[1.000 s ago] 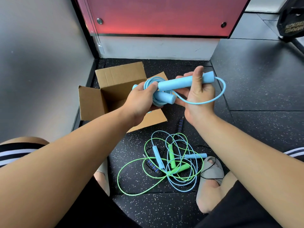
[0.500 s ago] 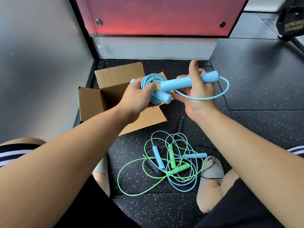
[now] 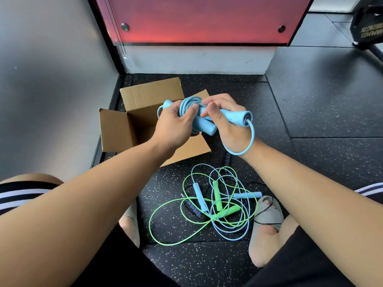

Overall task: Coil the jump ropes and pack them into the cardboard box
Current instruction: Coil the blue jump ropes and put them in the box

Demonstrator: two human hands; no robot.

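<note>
A light blue jump rope [image 3: 187,105] is wound into a tight coil in the air in front of the open cardboard box [image 3: 124,131]. My left hand [image 3: 174,127] grips the coil and one blue handle [image 3: 205,125]. My right hand [image 3: 226,119] holds the other blue handle [image 3: 236,117], and a loose loop of cord [image 3: 248,141] hangs from its end around my wrist. On the floor below lies a tangle of green [image 3: 178,222], pale blue [image 3: 230,230] and black jump ropes [image 3: 193,210].
The box stands on speckled black rubber floor against a grey wall [image 3: 51,90] on the left. A red panel [image 3: 196,17] closes the back. My feet in grey slippers [image 3: 267,214] flank the rope pile. A black weight plate [image 3: 369,27] stands at the far right.
My right hand has turned the second handle down and in toward the coil, and the cord loop now hangs below my right wrist instead of standing out to the right.
</note>
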